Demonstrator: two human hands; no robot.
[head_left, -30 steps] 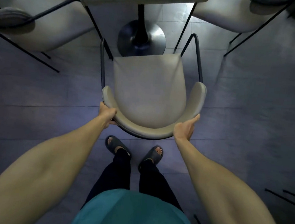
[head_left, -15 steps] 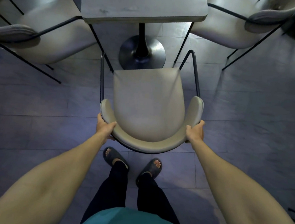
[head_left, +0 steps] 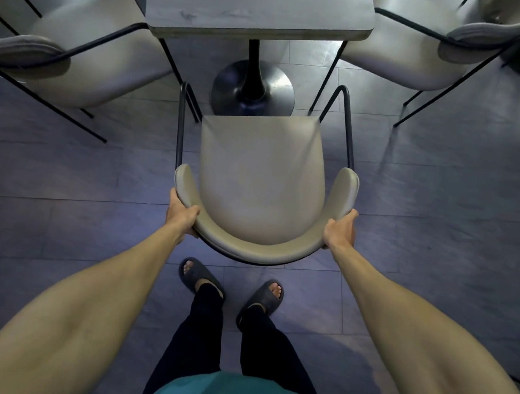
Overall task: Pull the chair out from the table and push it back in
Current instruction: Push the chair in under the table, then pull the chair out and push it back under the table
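A beige chair point(head_left: 261, 181) with a curved backrest and thin black metal legs stands on the floor in front of me, its seat front just short of the table's round pedestal base point(head_left: 253, 89). The grey table point(head_left: 258, 7) lies beyond it at the top of the view. My left hand point(head_left: 181, 215) grips the left end of the backrest, thumb over its top. My right hand point(head_left: 341, 231) grips the right end of the backrest the same way. My feet in dark sandals stand just behind the chair.
A second beige chair point(head_left: 86, 55) stands at the left of the table and a third chair point(head_left: 425, 51) at the right, both with thin black legs reaching across the floor. Grey tiled floor point(head_left: 438, 211) spreads on both sides.
The chair has moved forward, its seat front now nearer the pedestal base. My right hand went from open against the backrest to closed around it. More of the table is in view.
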